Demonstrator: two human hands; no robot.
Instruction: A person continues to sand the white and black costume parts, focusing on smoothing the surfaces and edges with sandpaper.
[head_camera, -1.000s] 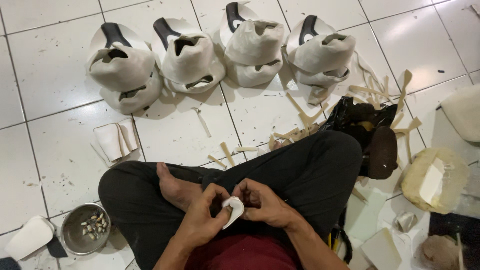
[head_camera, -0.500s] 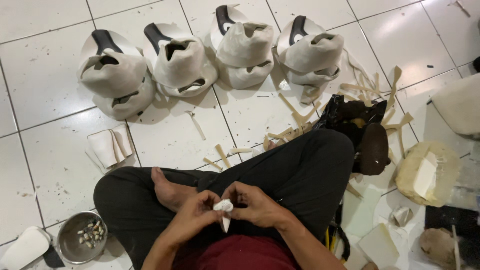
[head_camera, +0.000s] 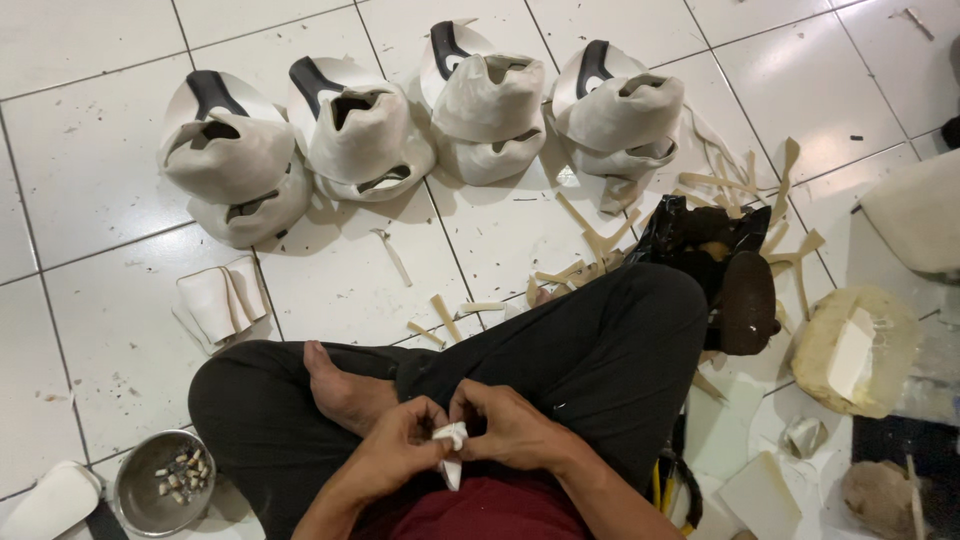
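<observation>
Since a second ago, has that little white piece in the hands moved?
Yes. The small white piece sits a bit lower and nearer the body, further from the bare foot, pinched between the left hand and the right hand.

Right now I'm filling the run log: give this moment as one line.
left hand: pinching white piece | right hand: pinching same piece | posture: cross-legged on tiled floor | ahead: four masks
</observation>
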